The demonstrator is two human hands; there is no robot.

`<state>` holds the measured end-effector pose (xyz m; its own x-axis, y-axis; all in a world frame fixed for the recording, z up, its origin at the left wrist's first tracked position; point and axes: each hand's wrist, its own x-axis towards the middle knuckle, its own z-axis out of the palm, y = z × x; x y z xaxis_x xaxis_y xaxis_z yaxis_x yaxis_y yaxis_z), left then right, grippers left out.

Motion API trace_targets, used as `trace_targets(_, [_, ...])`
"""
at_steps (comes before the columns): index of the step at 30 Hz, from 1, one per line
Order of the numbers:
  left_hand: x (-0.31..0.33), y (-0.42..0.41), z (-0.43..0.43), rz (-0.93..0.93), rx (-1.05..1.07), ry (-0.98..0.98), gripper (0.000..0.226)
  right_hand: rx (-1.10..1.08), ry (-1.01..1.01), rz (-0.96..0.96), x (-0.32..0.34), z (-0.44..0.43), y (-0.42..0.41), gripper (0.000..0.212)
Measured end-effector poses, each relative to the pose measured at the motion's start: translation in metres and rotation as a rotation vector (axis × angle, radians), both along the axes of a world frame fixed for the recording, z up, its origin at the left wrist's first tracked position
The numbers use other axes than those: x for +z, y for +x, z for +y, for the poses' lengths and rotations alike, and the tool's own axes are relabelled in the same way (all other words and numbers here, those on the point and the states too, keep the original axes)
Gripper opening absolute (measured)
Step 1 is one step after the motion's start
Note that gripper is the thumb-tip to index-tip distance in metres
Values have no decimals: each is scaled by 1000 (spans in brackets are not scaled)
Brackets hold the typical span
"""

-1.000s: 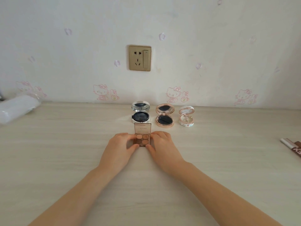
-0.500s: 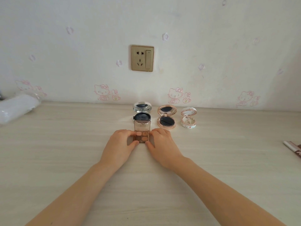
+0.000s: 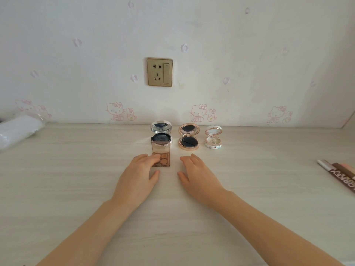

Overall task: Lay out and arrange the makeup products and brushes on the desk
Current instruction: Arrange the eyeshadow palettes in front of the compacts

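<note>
A small eyeshadow palette (image 3: pixel 163 160) with brown pans lies open in the middle of the desk (image 3: pixel 76 169), its clear lid raised. My left hand (image 3: pixel 138 179) rests on it, fingers over its left half, thumb by its near edge. My right hand (image 3: pixel 197 177) lies flat on the desk just right of the palette, fingers apart, touching nothing. Behind the palette three open compacts stand in a row: a silver cushion compact (image 3: pixel 161 137), a rose-gold compact (image 3: pixel 188 142) and a small white patterned compact (image 3: pixel 213 141).
Brown and white boxed items (image 3: pixel 342 175) lie at the right edge of the desk. A white bundle in clear wrap (image 3: pixel 17 129) sits at the far left by the wall. A gold wall socket (image 3: pixel 160 72) is above the compacts.
My right hand has let go of the palette and shifted right onto the desk. The left hand stays on the palette, which sits just in front of the silver compact.
</note>
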<state>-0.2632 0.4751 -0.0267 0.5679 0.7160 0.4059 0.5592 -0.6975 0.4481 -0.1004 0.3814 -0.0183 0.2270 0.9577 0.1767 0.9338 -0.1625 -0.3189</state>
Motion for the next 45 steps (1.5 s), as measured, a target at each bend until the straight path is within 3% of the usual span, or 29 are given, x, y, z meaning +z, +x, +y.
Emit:
trace_targets(9, [-1, 40, -62, 45, -197, 80, 35, -59, 70, -91, -7, -90, 35, 48])
trace_targets(23, [6, 172, -163, 30, -501, 57, 37, -398, 88, -160, 2, -229, 134, 44])
trace_targets(45, [32, 408, -261, -94, -690, -96, 26, -790, 28, -129, 18, -337, 312, 45])
